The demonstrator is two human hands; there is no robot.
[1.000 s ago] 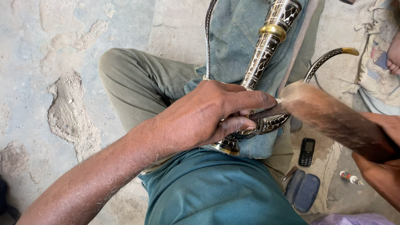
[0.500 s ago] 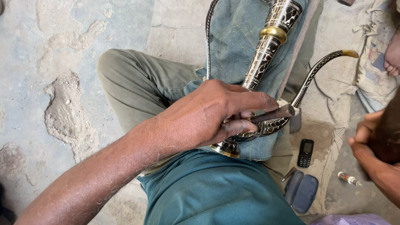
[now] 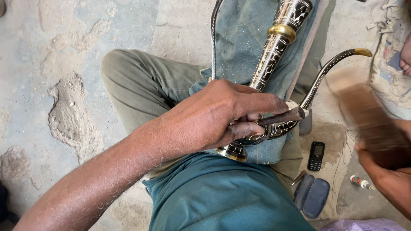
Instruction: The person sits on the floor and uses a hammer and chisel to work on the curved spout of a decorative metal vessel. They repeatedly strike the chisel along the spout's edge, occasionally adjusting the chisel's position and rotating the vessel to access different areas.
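A cracked concrete floor (image 3: 64,51), grey with pale rough patches where the surface has broken away, fills the left of the view. On it the person sits with an olive-trousered leg (image 3: 141,81) bent up and a teal shirt (image 3: 222,196) below. A dusty blue-grey cloth (image 3: 244,38) lies over the lap, and on it rests a long engraved metal vessel (image 3: 274,51), silvery with dark incised patterning, a brass collar (image 3: 281,32) round its neck and a brass rim at its foot near the shirt. A thin curved spout (image 3: 329,66), patterned the same way and tipped in brass, arcs away to the right. The left hand (image 3: 218,115) lies across the vessel's lower body, fingers clenched around a dark metal chisel (image 3: 282,116) whose blunt end points right. The right hand (image 3: 379,156) at the right edge is closed around a wooden mallet (image 3: 364,111), blurred in motion and clear of the chisel's end. On the floor beside the knee lie a small black keypad phone (image 3: 316,156), a dark blue open case (image 3: 311,196) whose contents cannot be made out, and a small white tube with a red band (image 3: 361,182).
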